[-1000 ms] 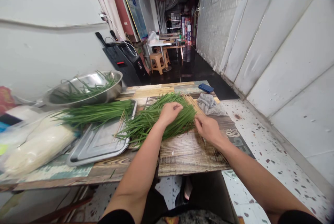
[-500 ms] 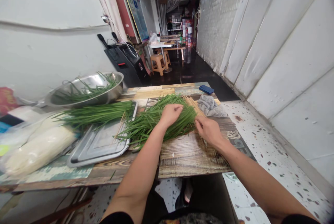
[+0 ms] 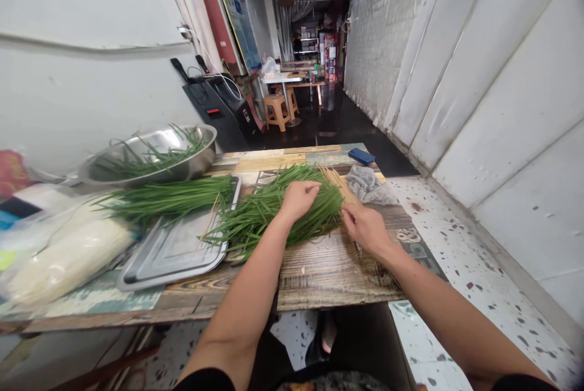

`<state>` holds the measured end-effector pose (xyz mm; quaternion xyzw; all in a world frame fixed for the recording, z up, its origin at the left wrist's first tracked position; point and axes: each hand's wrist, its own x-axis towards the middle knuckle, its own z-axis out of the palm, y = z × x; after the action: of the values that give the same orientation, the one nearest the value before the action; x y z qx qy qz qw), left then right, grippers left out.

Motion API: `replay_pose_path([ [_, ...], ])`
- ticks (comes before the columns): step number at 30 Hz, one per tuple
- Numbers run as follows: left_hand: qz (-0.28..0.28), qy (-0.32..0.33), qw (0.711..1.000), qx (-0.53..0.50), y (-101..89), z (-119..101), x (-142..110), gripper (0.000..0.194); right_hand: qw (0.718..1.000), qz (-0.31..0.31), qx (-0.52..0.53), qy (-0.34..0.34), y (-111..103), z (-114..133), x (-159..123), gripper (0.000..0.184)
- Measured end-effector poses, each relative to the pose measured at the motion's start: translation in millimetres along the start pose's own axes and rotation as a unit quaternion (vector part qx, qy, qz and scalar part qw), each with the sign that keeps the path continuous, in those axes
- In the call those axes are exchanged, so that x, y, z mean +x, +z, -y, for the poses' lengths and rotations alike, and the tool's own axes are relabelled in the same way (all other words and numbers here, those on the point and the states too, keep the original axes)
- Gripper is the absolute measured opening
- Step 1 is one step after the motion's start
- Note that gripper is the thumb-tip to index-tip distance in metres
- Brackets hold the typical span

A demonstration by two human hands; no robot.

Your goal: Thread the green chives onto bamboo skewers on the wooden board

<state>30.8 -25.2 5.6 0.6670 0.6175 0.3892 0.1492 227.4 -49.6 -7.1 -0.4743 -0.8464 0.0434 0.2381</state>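
Observation:
A loose heap of green garlic chives [image 3: 255, 211] lies on the wooden-patterned table. My left hand [image 3: 298, 201] rests over its middle, fingers curled closed on some of the chives. At the heap's right end, my right hand [image 3: 366, 228] is closed in a pinch by the cut ends; what the fingertips hold is too small to make out. Thin bamboo skewers [image 3: 336, 182] lie beside and partly under that hand. To the left, a second bunch of chives [image 3: 182, 197] lies across a metal tray [image 3: 171, 273], along with a few skewers [image 3: 210, 221].
A steel bowl [image 3: 201, 157] with more chives stands at the back left. In front of it lies a plastic bag with pale contents [image 3: 73, 257]. A grey cloth [image 3: 367, 184] and a small blue box [image 3: 361, 156] sit at the table's far right.

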Motion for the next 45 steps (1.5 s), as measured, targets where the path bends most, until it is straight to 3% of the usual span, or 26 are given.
replay_pose_path([
  [16,0.013,0.010,1.000,0.002,1.2,-1.1,-0.7,0.026,1.000,-0.003,-0.001,-0.007,0.6,0.0,0.4,0.029],
  [22,0.095,0.076,0.990,0.069,-13.8,-7.7,-5.9,0.027,1.000,0.007,-0.024,0.006,1.1,-0.6,0.8,0.029],
  [23,0.087,0.080,0.989,0.091,-19.2,-7.9,-6.0,0.026,1.000,0.009,-0.028,0.009,1.0,-0.3,0.8,0.028],
  [27,-0.060,0.024,0.983,0.173,-36.4,-3.7,-3.8,0.024,0.999,0.016,-0.037,0.022,-0.4,1.7,0.9,0.024],
  [28,-0.073,0.016,0.978,0.194,-37.5,-2.2,-3.3,0.023,0.999,0.017,-0.037,0.025,-0.8,2.4,0.9,0.023],
  [32,0.001,0.036,0.966,0.256,-31.6,3.0,-3.1,0.014,0.999,0.017,-0.037,0.035,-1.6,3.8,0.9,0.021],
  [35,0.011,0.035,0.963,0.266,-30.8,7.5,-3.1,0.016,0.998,0.018,-0.038,0.038,-1.3,3.8,1.1,0.020],
  [45,0.082,0.038,0.957,0.275,-57.0,15.5,-5.2,0.022,0.998,0.026,-0.037,0.041,-1.5,4.5,1.3,0.021],
])
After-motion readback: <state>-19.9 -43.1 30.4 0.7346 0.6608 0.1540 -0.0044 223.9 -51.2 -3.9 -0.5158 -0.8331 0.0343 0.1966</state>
